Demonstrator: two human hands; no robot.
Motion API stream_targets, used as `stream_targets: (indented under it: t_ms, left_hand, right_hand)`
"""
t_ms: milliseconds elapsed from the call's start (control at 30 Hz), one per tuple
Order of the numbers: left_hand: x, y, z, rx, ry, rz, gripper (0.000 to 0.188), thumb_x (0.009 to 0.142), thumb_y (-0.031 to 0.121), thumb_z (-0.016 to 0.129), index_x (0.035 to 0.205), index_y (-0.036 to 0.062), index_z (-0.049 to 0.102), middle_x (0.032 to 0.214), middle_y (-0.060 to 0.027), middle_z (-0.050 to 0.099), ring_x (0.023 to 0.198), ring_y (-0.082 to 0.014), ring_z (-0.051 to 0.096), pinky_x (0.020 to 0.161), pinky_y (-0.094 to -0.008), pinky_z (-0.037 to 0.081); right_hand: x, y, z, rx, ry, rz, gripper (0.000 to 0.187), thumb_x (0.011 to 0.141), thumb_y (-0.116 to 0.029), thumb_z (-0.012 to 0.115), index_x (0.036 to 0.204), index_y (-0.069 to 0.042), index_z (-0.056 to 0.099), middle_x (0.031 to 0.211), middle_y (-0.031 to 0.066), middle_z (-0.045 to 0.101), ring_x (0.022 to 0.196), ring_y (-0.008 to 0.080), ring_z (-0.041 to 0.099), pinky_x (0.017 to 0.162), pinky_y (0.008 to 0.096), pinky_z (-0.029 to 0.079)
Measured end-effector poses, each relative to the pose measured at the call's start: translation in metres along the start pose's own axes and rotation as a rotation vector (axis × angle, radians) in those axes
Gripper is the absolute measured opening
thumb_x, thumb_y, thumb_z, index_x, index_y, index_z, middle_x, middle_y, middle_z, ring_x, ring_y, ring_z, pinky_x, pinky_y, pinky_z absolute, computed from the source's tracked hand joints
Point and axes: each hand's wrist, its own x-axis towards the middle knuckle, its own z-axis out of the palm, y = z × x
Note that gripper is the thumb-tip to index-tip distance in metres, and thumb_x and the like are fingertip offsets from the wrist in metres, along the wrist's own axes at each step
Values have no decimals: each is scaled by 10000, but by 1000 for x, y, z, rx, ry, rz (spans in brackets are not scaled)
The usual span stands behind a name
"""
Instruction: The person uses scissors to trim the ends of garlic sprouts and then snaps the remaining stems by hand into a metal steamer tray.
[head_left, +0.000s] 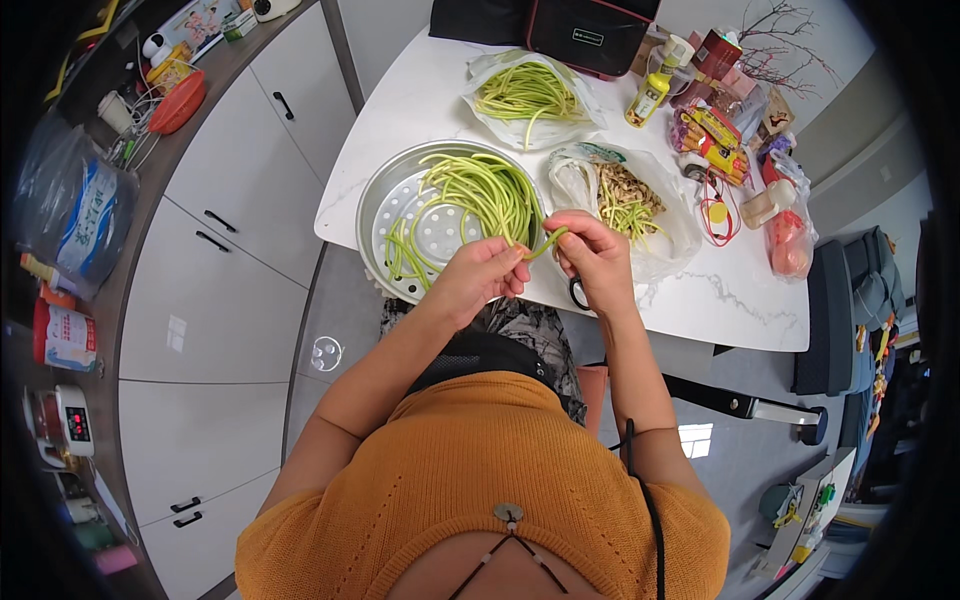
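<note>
Both my hands are in front of my body at the table's near edge, with one long green vegetable stem [549,243] between them. My left hand [485,277] pinches it over the rim of a perforated metal basin [376,205]. Thumb and fingers of my right hand [597,262] grip the other end, just right of the basin. Inside the basin lies a heap of similar stems [485,190]. Beside my right hand is a white plastic bag [672,215] holding short green pieces and brownish scraps [628,195]. A black loop [578,293] shows under that hand.
Farther back, another bundle of stems [525,92] lies on a plastic bag near a black case [590,35]. A yellow bottle [650,95], snack packs [712,140] and a red cord [722,235] sit on the white table [740,305]. White cabinets [215,290] line the left.
</note>
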Motion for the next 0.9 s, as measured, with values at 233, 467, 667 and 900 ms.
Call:
stream_targets:
  t_ms: [233, 467, 667, 900]
  left_hand:
    - [3, 0, -6, -149, -40, -46, 182, 927, 227, 501, 925, 55, 559, 763, -14, 570, 647, -96, 524, 614, -224, 440]
    - [3, -2, -5, -194, -67, -73, 165, 929, 218, 497, 903, 63, 547, 759, -9, 564, 641, -98, 518, 601, -224, 433]
    - [2, -2, -4, -161, -83, -74, 155, 927, 223, 504, 942, 77, 553, 759, 8, 558, 652, -86, 515, 606, -212, 426]
    - [-2, 1, 3, -58, 0, -7, 169, 926, 214, 506, 945, 55, 560, 767, -18, 566, 648, -94, 515, 610, -221, 433]
  right_hand:
    - [0, 1, -8, 269, -211, 54, 236, 879, -89, 561, 1078, 29, 603, 1030, 79, 541, 576, 98, 493, 500, 204, 400]
    - [0, 2, -7, 269, -273, 60, 216, 859, -103, 596, 1035, 21, 622, 1004, 84, 545, 554, 99, 497, 479, 210, 407]
    - [-1, 2, -3, 181, -172, -19, 150, 844, -93, 617, 934, 23, 647, 941, 81, 568, 553, 90, 491, 479, 203, 400]
    - [-1, 3, -1, 102, -64, -91, 125, 851, -75, 600, 910, 23, 651, 905, 74, 582, 577, 77, 498, 481, 184, 387]
